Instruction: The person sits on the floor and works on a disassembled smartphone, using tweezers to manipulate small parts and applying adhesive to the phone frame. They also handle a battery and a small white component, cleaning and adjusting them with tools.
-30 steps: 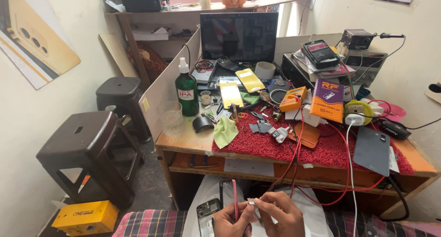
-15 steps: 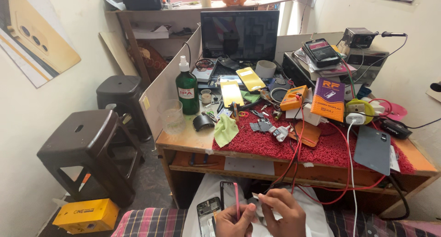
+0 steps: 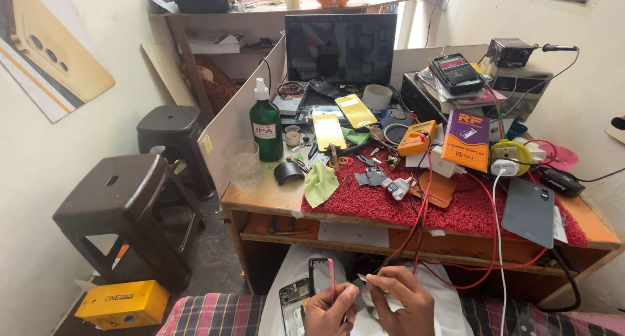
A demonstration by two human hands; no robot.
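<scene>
Two hands at bottom centre: left hand grasping pink-edged phone frame, right hand pinching tweezers, below cluttered bench.

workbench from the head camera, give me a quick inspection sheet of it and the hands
surface: wooden bench with a red mat.
job's things: an opened phone lies on the lap; the left hand holds a thin red-edged frame.
clutter: green bottle, clear cup, yellow-green cloth, orange meter, purple box, dark monitor.
grippers: left hand gripping the frame; right hand pinches a small pale piece.
cables: red leads and a white cable hang over the front edge.
surroundings: two dark stools; yellow box on the floor.
</scene>
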